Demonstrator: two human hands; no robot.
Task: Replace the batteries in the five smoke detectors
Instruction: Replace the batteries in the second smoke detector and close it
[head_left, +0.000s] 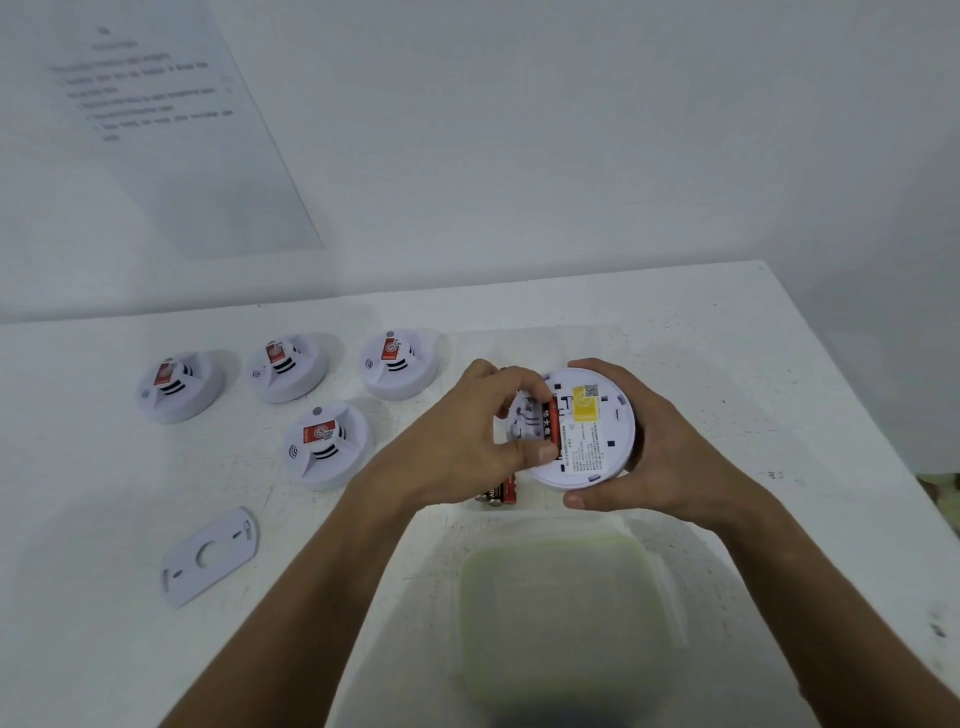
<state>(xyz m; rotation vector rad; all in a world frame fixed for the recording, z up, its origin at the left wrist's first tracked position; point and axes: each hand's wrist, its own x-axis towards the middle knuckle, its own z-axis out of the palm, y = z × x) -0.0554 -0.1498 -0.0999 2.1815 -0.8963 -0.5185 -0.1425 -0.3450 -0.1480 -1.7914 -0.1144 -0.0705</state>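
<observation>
While an upturned smoke detector (582, 431) is gripped above the table (727, 364) by the right hand (670, 447), a red battery (551, 423), pinched by the left hand (467, 441), is best seated squarely, polarity matched.

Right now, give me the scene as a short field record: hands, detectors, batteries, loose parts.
left hand: pinches a red battery at the open back of the held detector
right hand: grips the held detector by its rim, back side up
other detectors: four on the table, closed
spare batteries: on the table under the left hand
cover plate: flat, front left
plastic tub: nearest the person
</observation>
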